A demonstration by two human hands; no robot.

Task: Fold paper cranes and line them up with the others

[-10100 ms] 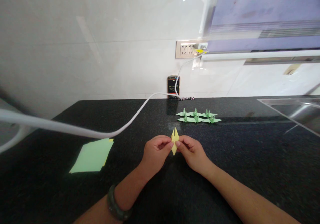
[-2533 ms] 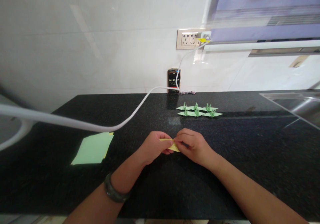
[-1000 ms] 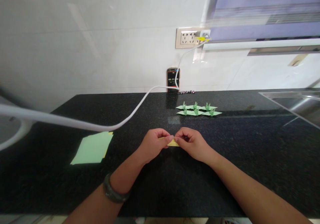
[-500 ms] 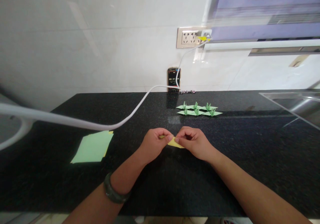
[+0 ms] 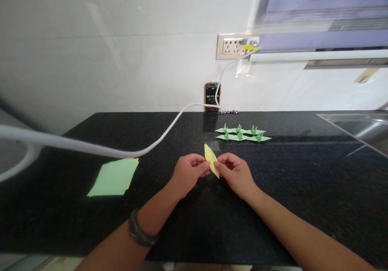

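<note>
Between my two hands is a small folded piece of yellow paper (image 5: 210, 154), a narrow diamond tilted with its upper tip leaning left. My left hand (image 5: 190, 173) pinches its left edge between thumb and fingers. From the other side, my right hand (image 5: 235, 170) grips the lower right edge, thumb in front. Fingertips of both hands cover part of the paper's middle. Beyond my hands, several green origami cranes (image 5: 240, 137) stand in two rows. Off to the left lies a stack of green and yellow paper sheets (image 5: 114, 178).
A phone (image 5: 211, 97) showing a timer leans against the tiled wall. Its white cable (image 5: 169, 127) sweeps across the left foreground and up to a wall socket (image 5: 232, 47). A metal sink (image 5: 363, 129) is set into the black countertop (image 5: 188, 230) at the right.
The yellow paper has turned from lying nearly sideways to a steep, upright slant, and more of it shows. Both hands have shifted their grip on it. The camera view moved slightly.
</note>
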